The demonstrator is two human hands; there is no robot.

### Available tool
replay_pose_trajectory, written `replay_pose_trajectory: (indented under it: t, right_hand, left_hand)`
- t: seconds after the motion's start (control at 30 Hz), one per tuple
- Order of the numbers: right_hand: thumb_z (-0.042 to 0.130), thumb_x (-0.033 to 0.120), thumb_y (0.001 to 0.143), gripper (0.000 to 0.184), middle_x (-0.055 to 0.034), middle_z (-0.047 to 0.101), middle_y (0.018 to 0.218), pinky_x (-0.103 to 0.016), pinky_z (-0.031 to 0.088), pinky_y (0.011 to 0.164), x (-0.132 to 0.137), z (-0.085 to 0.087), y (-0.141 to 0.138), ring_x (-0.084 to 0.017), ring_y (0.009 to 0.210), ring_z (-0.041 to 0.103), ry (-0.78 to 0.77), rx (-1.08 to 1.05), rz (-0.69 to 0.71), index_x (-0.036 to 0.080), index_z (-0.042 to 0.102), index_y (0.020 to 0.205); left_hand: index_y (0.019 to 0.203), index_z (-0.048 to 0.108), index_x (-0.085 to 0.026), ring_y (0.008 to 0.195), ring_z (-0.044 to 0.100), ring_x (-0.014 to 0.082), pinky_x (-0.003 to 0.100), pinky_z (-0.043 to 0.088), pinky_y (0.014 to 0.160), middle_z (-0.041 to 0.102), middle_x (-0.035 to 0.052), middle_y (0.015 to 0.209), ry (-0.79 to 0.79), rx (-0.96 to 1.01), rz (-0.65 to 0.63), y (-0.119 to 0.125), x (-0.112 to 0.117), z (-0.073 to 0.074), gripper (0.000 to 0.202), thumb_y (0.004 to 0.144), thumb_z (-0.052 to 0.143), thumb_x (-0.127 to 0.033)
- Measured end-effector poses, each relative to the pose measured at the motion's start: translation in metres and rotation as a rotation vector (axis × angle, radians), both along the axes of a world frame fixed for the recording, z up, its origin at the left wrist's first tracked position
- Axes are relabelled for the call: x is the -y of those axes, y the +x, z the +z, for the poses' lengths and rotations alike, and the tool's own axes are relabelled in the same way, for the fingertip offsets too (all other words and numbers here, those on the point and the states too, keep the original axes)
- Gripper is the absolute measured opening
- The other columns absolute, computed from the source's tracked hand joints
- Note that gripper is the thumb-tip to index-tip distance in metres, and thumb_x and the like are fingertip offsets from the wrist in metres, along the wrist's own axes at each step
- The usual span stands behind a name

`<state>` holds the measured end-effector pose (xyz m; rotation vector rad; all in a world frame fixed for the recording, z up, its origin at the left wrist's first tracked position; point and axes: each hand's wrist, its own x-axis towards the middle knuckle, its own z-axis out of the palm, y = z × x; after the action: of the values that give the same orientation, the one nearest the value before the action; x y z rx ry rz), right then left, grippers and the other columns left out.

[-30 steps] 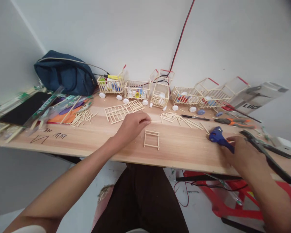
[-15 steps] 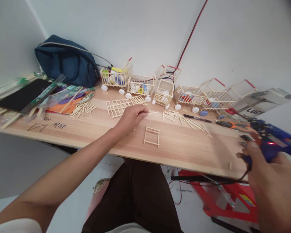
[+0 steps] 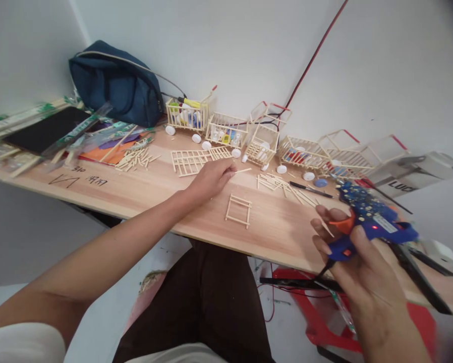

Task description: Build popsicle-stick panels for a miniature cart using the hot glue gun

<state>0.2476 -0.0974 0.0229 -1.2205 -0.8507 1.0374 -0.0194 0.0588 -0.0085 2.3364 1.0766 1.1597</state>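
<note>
Wooden tabletop (image 3: 151, 194) against white wall (image 3: 226, 55)

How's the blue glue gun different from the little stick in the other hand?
The glue gun is blue and chunky; the stick is pale and thin. The right hand wraps the glue gun in the air; the left hand pinches the stick low by the table. Both are held.

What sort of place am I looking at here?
Probably a craft bench: a row of small stick-built carts, loose sticks on the wooden table, and a blue glue gun in the right hand.
</note>
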Motion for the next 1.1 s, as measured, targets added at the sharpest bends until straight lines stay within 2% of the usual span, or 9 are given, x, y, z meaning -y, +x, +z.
replay_pose_trajectory:
  t: [0.07, 0.13, 0.2, 0.33, 0.4, 0.57, 0.73, 0.87, 1.1]
  right_hand:
    - [0.076, 0.048, 0.073, 0.027, -0.0056, 0.069, 0.099, -0.021, 0.046, 0.051, -0.004, -0.005, -0.005, -0.018, 0.085, 0.065, -0.004, -0.013, 0.091, 0.027, 0.072, 0.090]
    - [0.075, 0.050, 0.074, 0.029, -0.0052, 0.068, 0.090, -0.022, 0.045, 0.050, -0.007, -0.010, -0.009, -0.017, 0.078, 0.064, -0.012, 0.010, 0.190, 0.026, 0.070, 0.090]
    - [0.070, 0.053, 0.078, 0.032, -0.0061, 0.068, 0.090, -0.024, 0.046, 0.052, -0.010, -0.014, -0.010, -0.017, 0.074, 0.064, -0.051, 0.079, 0.288, 0.024, 0.068, 0.091]
    - [0.058, 0.057, 0.086, 0.041, -0.0086, 0.068, 0.087, -0.027, 0.048, 0.059, -0.018, -0.019, -0.010, -0.016, 0.070, 0.061, -0.143, 0.344, 0.489, 0.018, 0.066, 0.091]
    - [0.054, 0.060, 0.087, 0.045, -0.0086, 0.068, 0.083, -0.026, 0.048, 0.060, -0.024, -0.019, -0.013, -0.016, 0.067, 0.060, -0.157, 0.462, 0.547, 0.016, 0.066, 0.088]
    - [0.047, 0.065, 0.089, 0.052, -0.0075, 0.066, 0.074, -0.026, 0.045, 0.055, -0.035, -0.025, -0.022, -0.015, 0.061, 0.058, -0.168, 0.590, 0.559, 0.016, 0.062, 0.082]
    - [0.042, 0.062, 0.092, 0.050, -0.0036, 0.060, 0.067, -0.024, 0.041, 0.054, -0.037, -0.032, -0.022, -0.013, 0.057, 0.052, -0.156, 0.668, 0.552, 0.017, 0.060, 0.078]
    - [0.039, 0.061, 0.094, 0.052, -0.0017, 0.056, 0.062, -0.024, 0.038, 0.055, -0.037, -0.033, -0.025, -0.011, 0.056, 0.050, -0.143, 0.781, 0.549, 0.018, 0.057, 0.072]
    - [0.038, 0.062, 0.094, 0.053, -0.0007, 0.055, 0.059, -0.025, 0.036, 0.054, -0.039, -0.032, -0.029, -0.011, 0.052, 0.048, -0.154, 0.857, 0.547, 0.018, 0.055, 0.069]
  left_hand:
    - [0.081, 0.059, -0.018, 0.076, 0.059, 0.0153, 0.027, 0.041, 0.071, 0.065, 0.0014, 0.079, 0.009, -0.002, 0.012, 0.002, -0.002, -0.003, 0.009, 0.085, 0.053, -0.011]
    - [0.081, 0.058, -0.018, 0.076, 0.058, 0.0153, 0.027, 0.041, 0.071, 0.064, 0.0011, 0.079, 0.025, 0.005, 0.021, 0.003, -0.005, -0.006, 0.010, 0.084, 0.053, -0.010]
    - [0.081, 0.057, -0.018, 0.076, 0.058, 0.0154, 0.027, 0.041, 0.070, 0.064, 0.0010, 0.079, 0.039, 0.012, 0.024, 0.005, -0.007, -0.009, 0.010, 0.084, 0.053, -0.010]
    - [0.082, 0.057, -0.018, 0.076, 0.058, 0.0159, 0.028, 0.040, 0.071, 0.064, 0.0013, 0.079, 0.047, 0.022, 0.033, 0.008, -0.008, -0.012, 0.009, 0.084, 0.052, -0.011]
    - [0.081, 0.057, -0.018, 0.077, 0.058, 0.0160, 0.028, 0.040, 0.071, 0.064, 0.0015, 0.079, 0.033, 0.027, 0.047, 0.008, -0.008, -0.013, 0.009, 0.084, 0.052, -0.011]
    - [0.080, 0.057, -0.019, 0.076, 0.057, 0.0155, 0.028, 0.040, 0.071, 0.064, 0.0009, 0.079, -0.012, 0.030, 0.076, 0.010, -0.008, -0.013, 0.012, 0.082, 0.052, -0.008]
    - [0.081, 0.057, -0.019, 0.077, 0.058, 0.0156, 0.028, 0.040, 0.072, 0.063, 0.0003, 0.078, 0.028, 0.032, 0.042, 0.011, -0.011, -0.016, 0.013, 0.082, 0.052, -0.007]
    - [0.079, 0.056, -0.019, 0.078, 0.058, 0.0156, 0.028, 0.040, 0.073, 0.063, 0.0000, 0.078, 0.014, 0.027, 0.050, 0.011, -0.011, -0.016, 0.014, 0.080, 0.052, -0.006]
    - [0.079, 0.056, -0.019, 0.079, 0.058, 0.0156, 0.028, 0.041, 0.074, 0.064, 0.0005, 0.080, 0.019, 0.040, 0.061, 0.010, -0.011, -0.015, 0.013, 0.080, 0.051, -0.006]
